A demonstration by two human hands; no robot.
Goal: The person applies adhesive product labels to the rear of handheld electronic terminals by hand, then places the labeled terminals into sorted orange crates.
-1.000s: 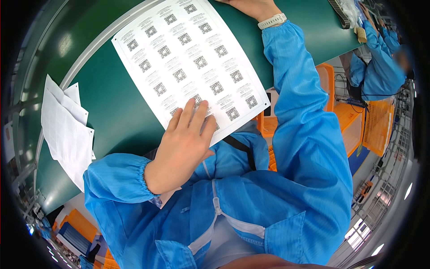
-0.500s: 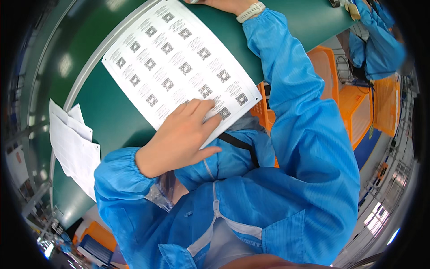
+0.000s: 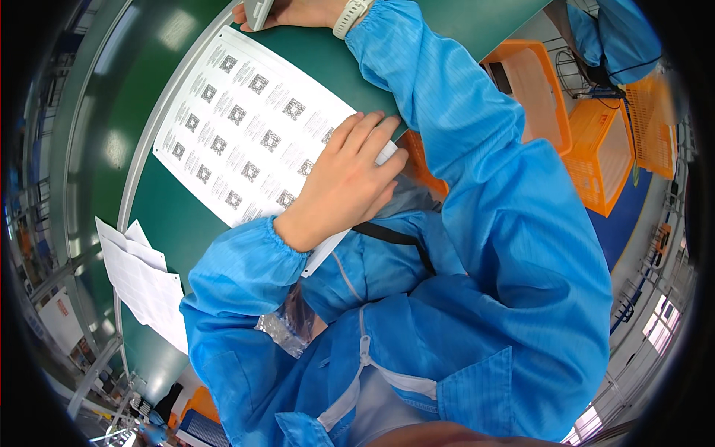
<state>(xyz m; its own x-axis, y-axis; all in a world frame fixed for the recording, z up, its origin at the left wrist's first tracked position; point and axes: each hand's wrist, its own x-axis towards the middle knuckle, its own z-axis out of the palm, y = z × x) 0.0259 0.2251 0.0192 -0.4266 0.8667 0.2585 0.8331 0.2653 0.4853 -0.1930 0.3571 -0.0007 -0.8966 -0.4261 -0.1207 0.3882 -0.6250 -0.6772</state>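
Observation:
A white sheet of labels printed with rows of small square codes lies on the green table, its near end over the table's edge. My left hand rests flat on that near end, fingers stretched out and close together, pressing the paper down. At the top edge of the view my right hand, with a white watch on the wrist, is closed around a small white device just beyond the sheet's far end. Both arms are in blue sleeves.
A stack of white papers lies on the table to the left. Orange crates stand at the right below table level. A crumpled clear plastic bag sits in my lap. Another person in blue is at the top right.
My left hand has shifted toward the sheet's near right corner while still lying on it. The view has swung, and my right hand with the white device has come into sight at the top.

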